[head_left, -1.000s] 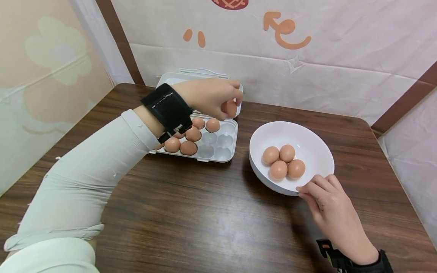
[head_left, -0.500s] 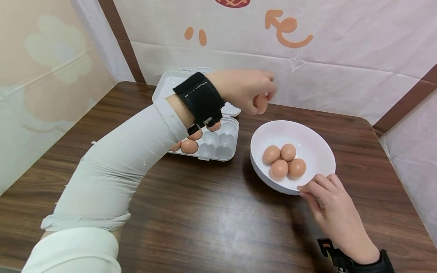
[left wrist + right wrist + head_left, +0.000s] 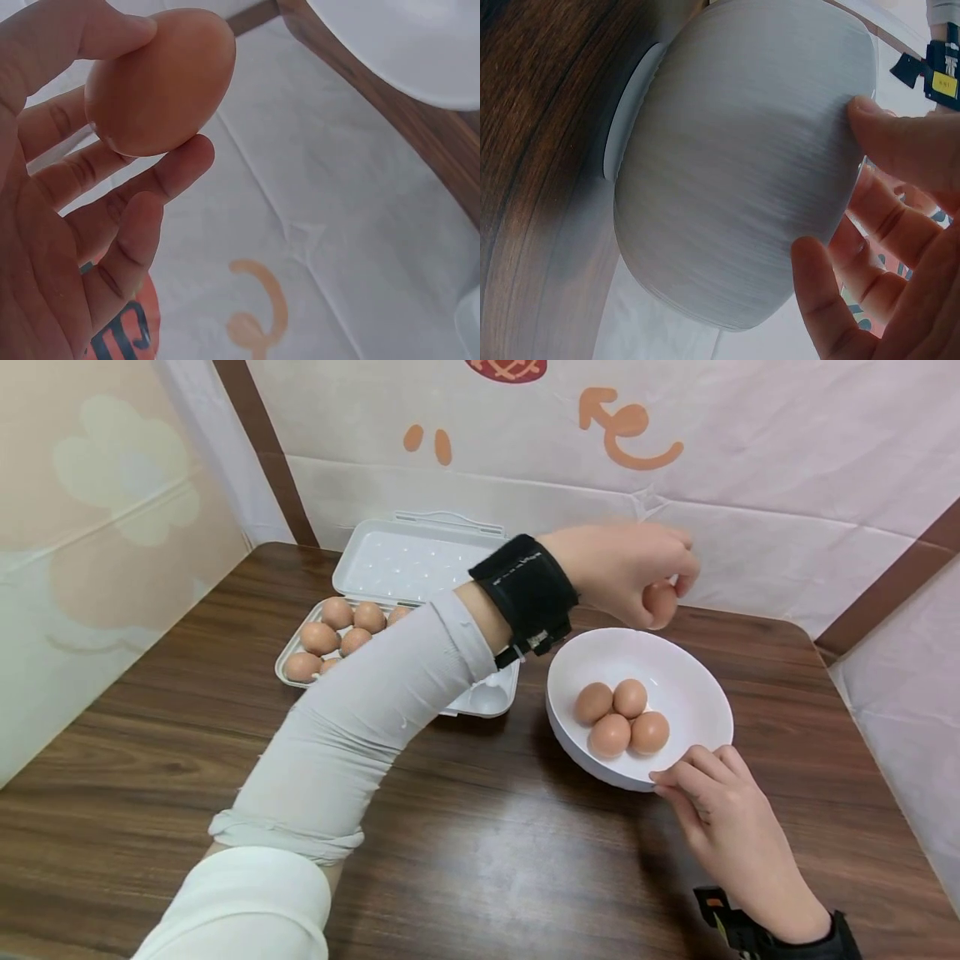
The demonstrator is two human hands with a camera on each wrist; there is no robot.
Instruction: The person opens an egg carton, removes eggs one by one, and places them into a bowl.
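While over bowl [image 3: 705, 693] rim, egg [image 3: 660, 602] aloft

Surface: dark brown wood-grain table [image 3: 465, 827] with rounded corners, set against pale printed wall sheets.
Left rear: white plastic egg carton [image 3: 491, 697], lid open and leaning back toward the wall; it rests directly on the table and holds brown eggs in its left cells.
Right centre: round white bowl [image 3: 693, 681], standing on the table just beside the carton, four brown eggs clustered inside.
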